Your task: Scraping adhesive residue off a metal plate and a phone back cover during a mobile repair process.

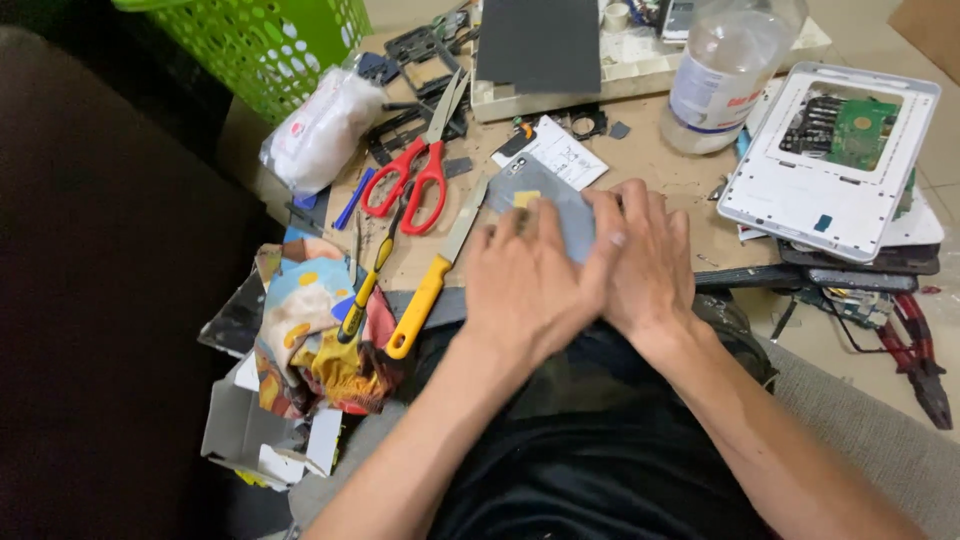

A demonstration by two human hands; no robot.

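Two hands press flat on one thin grey panel (560, 215) at the near edge of the cardboard work surface (660, 165). The left hand (530, 285) lies palm-down with fingers spread over the panel's lower half; the right hand (645, 260) sits just beside it, touching it, fingers extended and curling over the panel's right edge. Neither pinches anything; both bear down. The panel carries a small yellow patch (527, 198) near the left fingertips, and most of its surface is hidden under the hands.

Doing this well likely means keeping pressure even and the panel flat, so that it neither flexes nor slides toward the lap.

Just left of the left hand lies a yellow-handled blade (430, 285), then a yellow-and-black screwdriver (365, 290), with red scissors (410, 175) beyond. Off to the right a white tablet frame (800, 200) leans on stacked parts, a plastic bottle (725, 70) behind it.
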